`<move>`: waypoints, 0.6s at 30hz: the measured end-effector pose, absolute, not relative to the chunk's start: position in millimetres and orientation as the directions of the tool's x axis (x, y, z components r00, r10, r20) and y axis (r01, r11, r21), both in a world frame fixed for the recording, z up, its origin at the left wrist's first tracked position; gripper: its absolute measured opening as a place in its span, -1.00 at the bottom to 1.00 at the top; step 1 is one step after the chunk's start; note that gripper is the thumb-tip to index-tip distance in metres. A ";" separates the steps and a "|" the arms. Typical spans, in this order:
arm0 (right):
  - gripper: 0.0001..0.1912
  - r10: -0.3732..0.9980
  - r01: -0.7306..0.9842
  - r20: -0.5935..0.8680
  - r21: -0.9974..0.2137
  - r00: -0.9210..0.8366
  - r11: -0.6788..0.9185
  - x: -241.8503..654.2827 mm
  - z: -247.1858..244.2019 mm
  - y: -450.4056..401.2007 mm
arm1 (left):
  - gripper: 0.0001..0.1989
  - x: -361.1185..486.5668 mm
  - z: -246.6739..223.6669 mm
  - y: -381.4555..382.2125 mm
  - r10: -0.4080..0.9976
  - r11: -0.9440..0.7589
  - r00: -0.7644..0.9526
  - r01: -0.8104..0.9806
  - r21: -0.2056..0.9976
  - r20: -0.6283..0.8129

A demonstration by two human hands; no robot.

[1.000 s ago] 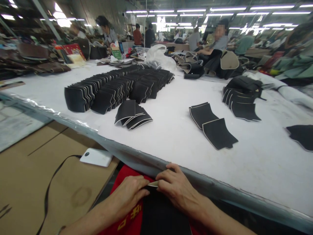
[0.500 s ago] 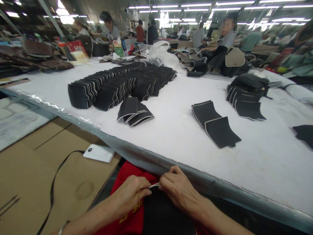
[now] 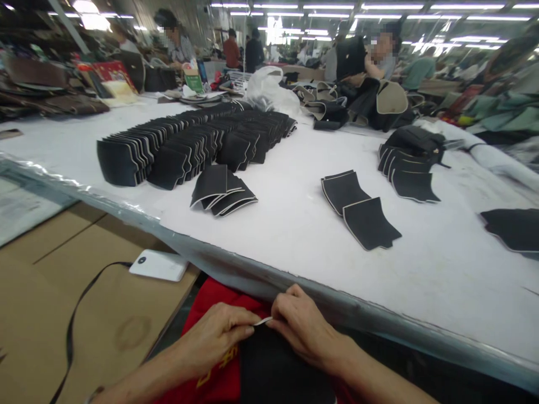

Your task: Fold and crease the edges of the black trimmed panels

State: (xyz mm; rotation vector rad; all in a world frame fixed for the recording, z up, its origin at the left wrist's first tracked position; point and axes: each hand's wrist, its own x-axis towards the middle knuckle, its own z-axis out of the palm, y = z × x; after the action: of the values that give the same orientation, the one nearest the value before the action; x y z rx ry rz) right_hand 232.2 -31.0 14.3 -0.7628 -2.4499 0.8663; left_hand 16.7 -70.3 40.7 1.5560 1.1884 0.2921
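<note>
A black leather-like panel (image 3: 280, 365) with a pale edge lies across my lap, over a red cloth (image 3: 213, 297) with yellow lettering. My left hand (image 3: 223, 331) pinches its top edge between thumb and fingers. Close beside it, my right hand (image 3: 301, 322) grips the same edge with curled fingers. A short pale strip of that edge shows between the two hands. The panel's lower part runs out of view, and my right forearm covers some of its right side.
On the white table (image 3: 286, 241) stand long rows of black panels (image 3: 168, 151). Nearer lie a small fanned pile (image 3: 223, 191) and two overlapping panels (image 3: 366, 219). A white phone (image 3: 159, 265) rests on cardboard (image 3: 101, 314) at left. Co-workers are at the back.
Table and objects have shifted slightly left in view. Both hands still pinch the panel's edge, with a slightly narrower gap between them. A dark piece now shows beside the co-worker at back right.
</note>
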 end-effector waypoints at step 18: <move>-0.85 0.649 0.416 -0.014 -0.779 -0.760 0.470 247.9 27.7 -32.6 | -0.77 35.0 28.8 -63.3 0.832 0.064 0.468 0.450 0.891 -0.297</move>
State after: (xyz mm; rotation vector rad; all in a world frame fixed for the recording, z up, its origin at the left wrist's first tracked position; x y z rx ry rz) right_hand 247.9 -32.6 27.7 -0.9084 -2.4374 1.1746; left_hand 35.0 -63.3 28.8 1.5683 1.1504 0.4158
